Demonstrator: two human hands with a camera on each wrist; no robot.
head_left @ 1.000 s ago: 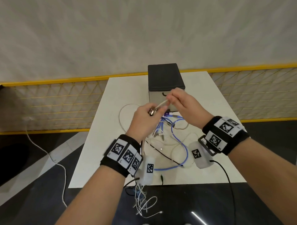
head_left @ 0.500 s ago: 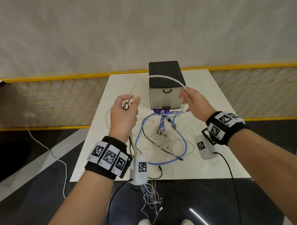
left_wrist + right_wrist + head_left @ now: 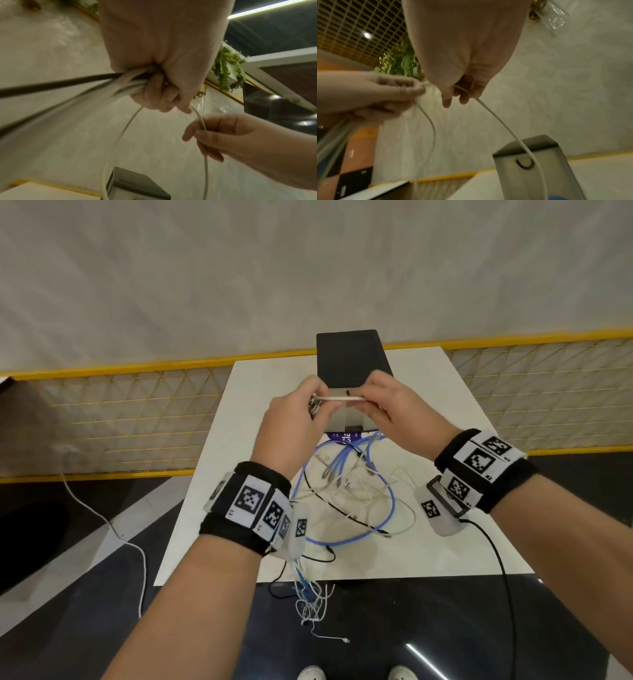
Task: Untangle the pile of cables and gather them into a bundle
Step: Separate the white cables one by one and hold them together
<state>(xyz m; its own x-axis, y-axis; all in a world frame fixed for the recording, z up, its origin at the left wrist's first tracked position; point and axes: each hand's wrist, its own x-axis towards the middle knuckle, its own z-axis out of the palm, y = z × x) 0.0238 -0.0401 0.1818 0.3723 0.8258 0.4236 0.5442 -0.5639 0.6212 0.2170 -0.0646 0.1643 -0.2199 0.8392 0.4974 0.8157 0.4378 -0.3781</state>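
Note:
Both hands are raised over the white table (image 3: 445, 412), in front of the black-topped box (image 3: 349, 354). My left hand (image 3: 301, 412) grips a bundle of cables (image 3: 126, 81), white ones and a black one, whose ends hang past the table's front edge (image 3: 308, 601). A short stretch of white cable (image 3: 339, 398) runs level between the two hands. My right hand (image 3: 380, 402) pinches this white cable (image 3: 505, 128), and from both hands it hangs in a loop (image 3: 120, 135). A tangle of blue, white and black cables (image 3: 359, 484) lies on the table under the hands.
A yellow mesh fence (image 3: 120, 412) runs behind and beside the table. The floor below is dark, with a white cord (image 3: 113, 529) trailing across it at the left. A black lead (image 3: 500, 563) hangs from my right wrist camera.
The hands, spread apart half a second ago with the white cable arched between them, have come together in front of the box. The cable between them is now short and level.

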